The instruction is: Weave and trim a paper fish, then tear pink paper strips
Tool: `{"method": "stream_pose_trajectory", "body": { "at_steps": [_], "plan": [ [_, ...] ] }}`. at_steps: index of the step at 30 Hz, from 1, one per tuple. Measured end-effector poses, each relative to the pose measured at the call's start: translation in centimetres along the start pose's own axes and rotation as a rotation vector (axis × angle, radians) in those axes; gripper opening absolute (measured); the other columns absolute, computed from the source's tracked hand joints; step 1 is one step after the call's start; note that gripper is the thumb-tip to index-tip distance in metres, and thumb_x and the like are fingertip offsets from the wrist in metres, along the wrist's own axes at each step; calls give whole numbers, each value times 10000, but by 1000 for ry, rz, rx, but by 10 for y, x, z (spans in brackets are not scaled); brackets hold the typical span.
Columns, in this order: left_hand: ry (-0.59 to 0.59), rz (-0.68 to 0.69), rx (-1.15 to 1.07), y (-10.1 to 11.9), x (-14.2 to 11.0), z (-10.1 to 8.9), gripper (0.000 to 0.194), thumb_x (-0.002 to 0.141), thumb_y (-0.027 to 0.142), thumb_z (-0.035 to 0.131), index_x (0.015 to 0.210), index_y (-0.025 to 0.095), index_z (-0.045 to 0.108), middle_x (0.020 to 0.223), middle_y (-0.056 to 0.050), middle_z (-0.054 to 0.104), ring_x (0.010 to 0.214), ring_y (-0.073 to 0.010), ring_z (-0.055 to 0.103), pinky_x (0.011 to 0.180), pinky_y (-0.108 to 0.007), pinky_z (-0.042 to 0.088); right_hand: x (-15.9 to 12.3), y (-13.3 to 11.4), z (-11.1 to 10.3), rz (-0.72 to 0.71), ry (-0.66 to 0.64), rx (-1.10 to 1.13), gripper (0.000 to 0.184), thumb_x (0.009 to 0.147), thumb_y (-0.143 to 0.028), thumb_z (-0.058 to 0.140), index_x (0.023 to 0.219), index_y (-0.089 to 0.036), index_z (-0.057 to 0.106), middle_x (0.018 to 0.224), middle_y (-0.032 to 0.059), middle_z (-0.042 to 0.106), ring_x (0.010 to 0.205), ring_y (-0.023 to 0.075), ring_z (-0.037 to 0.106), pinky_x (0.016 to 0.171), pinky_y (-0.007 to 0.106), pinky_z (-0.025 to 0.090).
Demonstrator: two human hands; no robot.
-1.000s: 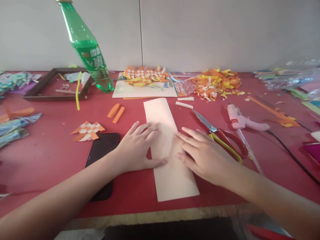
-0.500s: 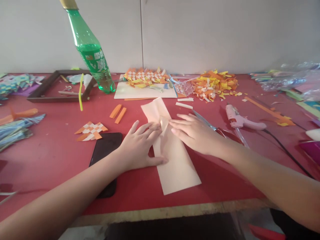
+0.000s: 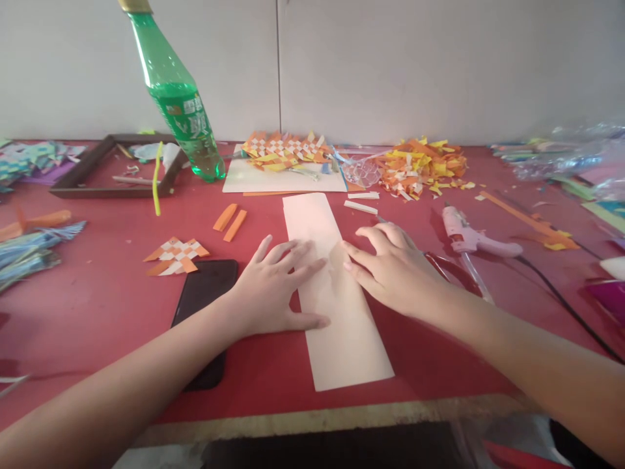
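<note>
A long pale cream paper strip lies flat on the red table in front of me. My left hand rests with spread fingers on its left edge, thumb and fingertips touching the paper. At its right edge, the fingertips of my right hand touch the paper, fingers apart and slightly bent. Under my left forearm is a black phone. Beside the phone sits a woven orange and white paper fish. Scissors with red handles are partly hidden behind my right hand.
A green bottle stands by a dark frame. Woven orange pieces lie on a white board. Further right are a scrap pile and a pink glue gun with its cord. Two orange strips lie left of the paper.
The paper was buckled and creased between my hands; now it lies flatter and straighter. My right hand has shifted slightly right, and its fingers are more bent.
</note>
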State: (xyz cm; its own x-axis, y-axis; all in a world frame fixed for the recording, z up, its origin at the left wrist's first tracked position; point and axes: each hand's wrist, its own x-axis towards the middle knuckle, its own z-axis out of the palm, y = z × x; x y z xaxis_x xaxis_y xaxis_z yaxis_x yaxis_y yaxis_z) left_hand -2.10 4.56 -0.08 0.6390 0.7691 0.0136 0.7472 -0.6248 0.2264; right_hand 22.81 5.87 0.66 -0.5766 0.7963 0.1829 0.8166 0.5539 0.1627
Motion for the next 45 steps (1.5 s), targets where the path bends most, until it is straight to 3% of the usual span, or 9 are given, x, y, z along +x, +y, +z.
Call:
{"method": "stream_pose_trajectory", "body": {
  "at_steps": [8,17,23,31,40,45],
  "plan": [
    [-16,2,18,0,0,-1,905,755,835,449,1502,329,376,1606,-94,303,1464,-334,289,1178,-636,103,29,9,7,30,2,-59,440,999,-366,359,1242,-203,688,1317,184,531,1233,359,383,1062,546,342],
    [-20,3,13,0,0,-1,910,754,839,443,1502,325,377,1615,-75,280,1468,-331,280,1183,-634,91,89,35,23,175,-91,46,429,967,-403,384,1274,-303,666,1304,149,540,1289,409,363,1024,618,350],
    [-23,5,29,-1,1,-3,921,755,836,448,1505,307,375,1613,-90,283,1462,-340,290,1181,-634,109,106,47,26,205,-169,74,482,936,-509,466,1355,-308,595,1503,122,392,1371,429,289,1083,624,299],
    [-15,-4,26,0,0,-1,927,747,842,450,1500,303,388,1616,-83,279,1461,-345,292,1186,-629,105,60,42,15,91,-86,44,662,891,-528,579,1485,-279,426,1557,172,299,1390,427,282,1090,615,316],
    [-34,1,4,-1,0,-2,933,749,840,451,1513,313,354,1623,-87,259,1472,-347,262,1177,-652,74,3,25,1,-65,-36,44,606,875,-494,625,1434,-310,481,1609,135,191,1419,416,250,1066,618,381],
    [-37,1,-5,-1,0,-2,925,750,825,478,1505,301,375,1622,-98,260,1466,-367,265,1176,-653,77,-29,20,2,-73,-38,113,649,874,-527,608,1469,-343,424,1599,154,214,1431,438,245,1028,656,404]
  ]
}}
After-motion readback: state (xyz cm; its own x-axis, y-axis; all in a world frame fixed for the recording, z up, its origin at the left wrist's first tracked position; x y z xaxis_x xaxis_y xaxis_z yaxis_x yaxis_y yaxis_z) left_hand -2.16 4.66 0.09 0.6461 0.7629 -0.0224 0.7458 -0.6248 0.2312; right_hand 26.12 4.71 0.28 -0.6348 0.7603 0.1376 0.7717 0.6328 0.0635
